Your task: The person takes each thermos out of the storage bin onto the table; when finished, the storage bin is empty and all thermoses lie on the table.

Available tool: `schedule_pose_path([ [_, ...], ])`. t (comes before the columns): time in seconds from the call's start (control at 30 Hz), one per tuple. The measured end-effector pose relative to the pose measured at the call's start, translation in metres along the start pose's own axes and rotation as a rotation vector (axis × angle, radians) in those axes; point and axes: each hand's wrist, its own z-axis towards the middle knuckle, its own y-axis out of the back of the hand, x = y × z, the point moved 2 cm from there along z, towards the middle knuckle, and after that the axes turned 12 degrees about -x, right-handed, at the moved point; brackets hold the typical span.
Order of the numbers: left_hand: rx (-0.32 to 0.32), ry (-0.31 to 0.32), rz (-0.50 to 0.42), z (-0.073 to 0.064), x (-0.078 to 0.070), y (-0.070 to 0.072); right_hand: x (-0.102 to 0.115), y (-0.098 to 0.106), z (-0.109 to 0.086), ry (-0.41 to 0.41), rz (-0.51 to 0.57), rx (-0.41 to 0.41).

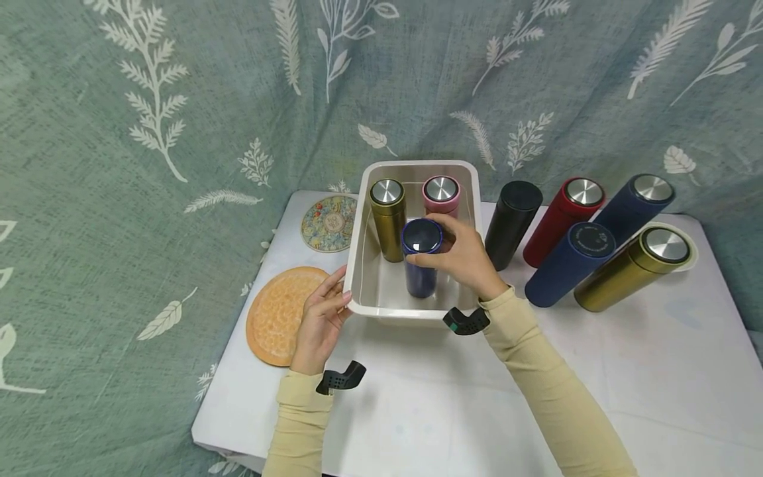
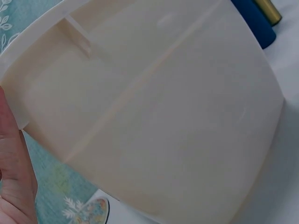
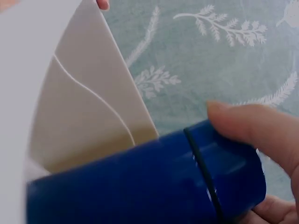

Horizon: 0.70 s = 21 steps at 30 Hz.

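Likely rigid and slippery, the blue flask (image 1: 420, 278), clasped near its lid (image 1: 422, 236) by the right hand (image 1: 463, 257), suits a mid-body hold; the left hand (image 1: 320, 324) pinches the plastic bin (image 1: 411, 313).

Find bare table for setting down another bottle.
Free: white tabletop between the two cream sleeves, in front of the white rectangular plastic bin; also right of the right sleeve. Crowded: right of the bin, five cylindrical bottles (black, red, gold, two blue); left, a tan round mat and a multicoloured round mat.
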Motion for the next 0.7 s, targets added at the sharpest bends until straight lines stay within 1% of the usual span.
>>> schedule_pose_path([
  [0.1,-0.007,0.002,0.000,0.000,0.000,0.000,0.004,0.001,-0.004,0.018,-0.024,0.006],
  [0.27,-0.013,0.001,-0.001,0.000,0.000,0.001,0.014,0.004,-0.011,0.043,-0.020,0.004],
  [0.33,-0.017,0.002,-0.001,0.000,0.000,0.002,0.020,0.006,-0.014,0.053,0.005,0.002],
  [0.47,-0.008,0.001,0.008,0.000,0.000,0.002,0.033,0.013,-0.020,0.099,0.065,-0.016],
  [0.57,0.001,0.001,0.014,0.000,0.000,0.002,0.044,0.019,-0.026,0.142,0.103,-0.038],
  [0.7,0.004,0.002,0.013,0.001,0.001,0.002,0.057,0.027,-0.032,0.175,0.144,-0.065],
])
